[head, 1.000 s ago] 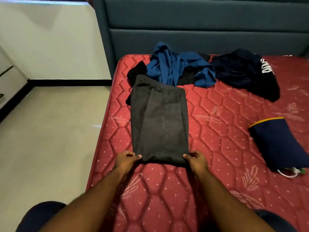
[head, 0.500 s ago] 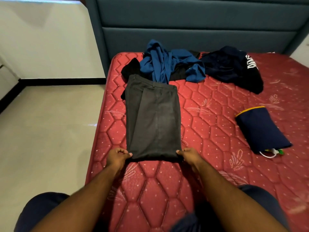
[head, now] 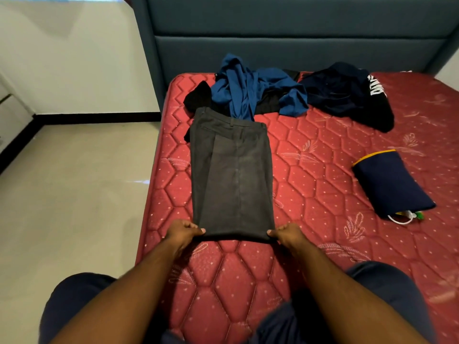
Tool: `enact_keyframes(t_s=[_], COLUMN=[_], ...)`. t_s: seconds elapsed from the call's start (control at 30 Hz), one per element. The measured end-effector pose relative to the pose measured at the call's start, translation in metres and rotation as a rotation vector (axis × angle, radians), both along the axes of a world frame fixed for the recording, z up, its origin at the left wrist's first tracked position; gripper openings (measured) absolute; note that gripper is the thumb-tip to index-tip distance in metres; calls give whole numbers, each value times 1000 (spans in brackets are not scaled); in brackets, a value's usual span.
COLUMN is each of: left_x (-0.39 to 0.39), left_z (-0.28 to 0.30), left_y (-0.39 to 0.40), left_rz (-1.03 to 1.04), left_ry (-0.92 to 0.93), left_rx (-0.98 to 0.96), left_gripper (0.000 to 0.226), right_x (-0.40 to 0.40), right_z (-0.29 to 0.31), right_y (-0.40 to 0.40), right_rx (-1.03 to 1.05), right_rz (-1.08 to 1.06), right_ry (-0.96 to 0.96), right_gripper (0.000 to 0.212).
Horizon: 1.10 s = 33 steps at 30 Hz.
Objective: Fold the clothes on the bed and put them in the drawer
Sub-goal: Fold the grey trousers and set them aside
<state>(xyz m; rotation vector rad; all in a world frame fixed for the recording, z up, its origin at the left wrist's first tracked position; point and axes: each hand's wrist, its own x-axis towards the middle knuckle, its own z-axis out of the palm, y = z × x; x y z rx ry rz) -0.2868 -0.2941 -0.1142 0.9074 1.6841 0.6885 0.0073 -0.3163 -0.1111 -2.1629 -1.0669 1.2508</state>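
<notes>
Left hand [head: 183, 232] and right hand [head: 285, 234] each pinch a near corner of the grey trousers [head: 232, 175], flat on the bed [head: 323, 170], likely to fold them away toward the waistband.

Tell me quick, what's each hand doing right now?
Left hand: closed, pinching the near left corner of the grey trousers.
Right hand: closed, pinching the near right corner.

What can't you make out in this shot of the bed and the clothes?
Head view only:
- Black garment: mostly covered by the crumpled blue shirt and the grey trousers.
- White lettering on the dark navy sweatshirt: folded over, unreadable.
- Fingers of the left hand and right hand: tucked under the trouser edge.
- Drawer: not in frame.
- White cord by the navy pouch: too small to identify.
</notes>
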Motion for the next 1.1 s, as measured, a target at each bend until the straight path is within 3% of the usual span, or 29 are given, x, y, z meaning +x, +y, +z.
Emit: enact_keyframes(t_s=[0.13, 0.27, 0.47, 0.63, 0.7, 0.77, 0.83, 0.9, 1.0, 1.1], left_x=[-5, -6, -10, -16, -16, -10, -1, 4, 0, -9], left_z=[6, 11, -12, -10, -10, -2, 3, -1, -10, -9], left_y=[-7, 1, -19, -23, -29, -36, -39, -38, -31, -23], left_rz=[-68, -12, -172, -316, -421, -610, -749, -827, -911, -1022], left_ry=[-15, -103, 77, 124, 277, 740, 1115, 1193, 1251, 1281], left_rx=[-2, 30, 127, 107, 136, 187, 360, 633, 976, 984], left_gripper=[29, 33, 50, 48, 48, 51, 61, 57, 24, 30], right_x=[2, -6, 3, 0, -1, -5, -11, -20, -29, -34], right_z=[-6, -9, -8, 5, 7, 10, 9, 8, 0, 3], right_y=[-8, -10, -25, -26, -28, -34, -41, -43, -42, -37], right_rx=[-13, 81, -21, -74, -112, -60, 141, 327, 394, 359], right_rz=[28, -83, -78, -20, 91, 228, 376, 603, 843, 876], right_ry=[-43, -91, -66, -116, -230, -472, -630, -742, -942, -1004], right_gripper=[39, 54, 39, 35, 26, 7, 23, 28, 22, 20])
